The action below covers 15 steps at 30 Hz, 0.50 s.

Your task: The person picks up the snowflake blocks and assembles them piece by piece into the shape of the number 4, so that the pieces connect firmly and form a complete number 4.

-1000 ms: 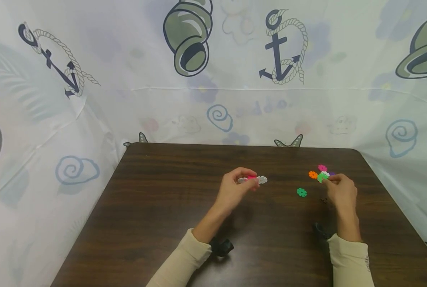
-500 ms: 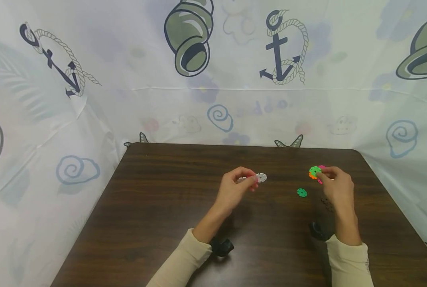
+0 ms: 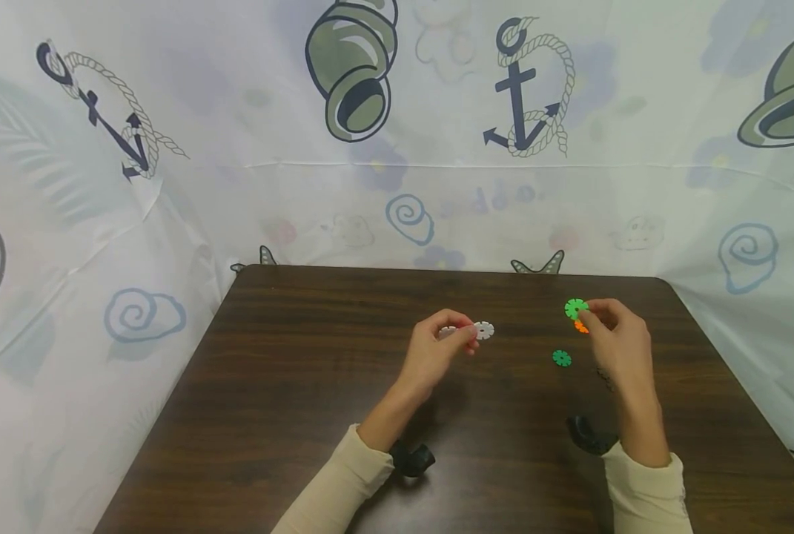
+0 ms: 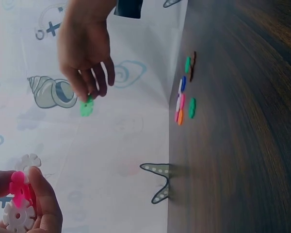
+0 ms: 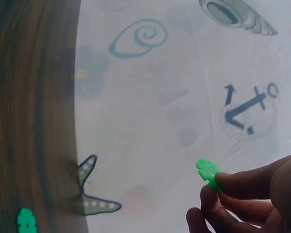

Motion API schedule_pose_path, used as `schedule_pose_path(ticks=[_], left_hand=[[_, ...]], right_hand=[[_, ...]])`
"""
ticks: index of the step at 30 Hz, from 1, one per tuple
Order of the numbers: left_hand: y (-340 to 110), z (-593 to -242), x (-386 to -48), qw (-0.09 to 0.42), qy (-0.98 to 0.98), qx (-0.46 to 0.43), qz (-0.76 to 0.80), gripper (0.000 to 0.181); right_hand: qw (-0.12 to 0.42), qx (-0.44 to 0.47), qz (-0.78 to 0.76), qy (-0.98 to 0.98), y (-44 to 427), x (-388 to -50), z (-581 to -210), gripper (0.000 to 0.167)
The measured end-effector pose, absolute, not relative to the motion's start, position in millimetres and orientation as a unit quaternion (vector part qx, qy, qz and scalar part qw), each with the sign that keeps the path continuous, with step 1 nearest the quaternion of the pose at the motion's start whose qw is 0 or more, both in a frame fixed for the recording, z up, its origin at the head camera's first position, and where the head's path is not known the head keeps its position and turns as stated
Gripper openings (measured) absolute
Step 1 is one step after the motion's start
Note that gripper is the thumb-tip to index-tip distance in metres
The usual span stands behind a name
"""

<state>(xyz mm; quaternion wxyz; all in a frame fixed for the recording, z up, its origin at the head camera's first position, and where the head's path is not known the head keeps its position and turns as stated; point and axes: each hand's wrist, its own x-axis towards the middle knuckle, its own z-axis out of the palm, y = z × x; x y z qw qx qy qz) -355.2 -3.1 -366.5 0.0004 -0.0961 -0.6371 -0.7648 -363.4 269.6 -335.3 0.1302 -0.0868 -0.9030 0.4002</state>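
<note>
My left hand (image 3: 430, 356) holds a joined chain of notched plastic discs. In the left wrist view a pink disc (image 4: 20, 188) sits between two white discs, the nearer white disc (image 4: 18, 216) showing its slots and centre hole. My right hand (image 3: 617, 345) pinches a light green disc (image 3: 576, 309) between thumb and fingertips, raised above the table; the right wrist view shows the same green disc (image 5: 207, 172) tilted. Just below it in the head view lies an orange disc (image 3: 580, 326), partly covered. My right hand hides other discs there.
A darker green disc (image 3: 561, 358) lies on the brown wooden table (image 3: 290, 386). Near the right wrist is a brown disc (image 3: 604, 378), partly hidden. The left wrist view shows several more discs, including a blue one (image 4: 184, 83). A patterned cloth (image 3: 437, 215) hangs behind.
The right hand has lifted the light green disc off the pile and carried it left and up. The left hand stays nearly in place; its white disc has turned more face-on.
</note>
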Motion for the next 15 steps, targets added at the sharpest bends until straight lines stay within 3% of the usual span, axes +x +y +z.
schedule_pose_path(ticks=[15], left_hand=[[-4.1, -366.3, -356.4, 0.005, -0.622, -0.082, -0.779, 0.017]], right_hand=[[0.17, -0.025, 0.411, -0.895, 245.7, -345.7, -318.1, 0.038]])
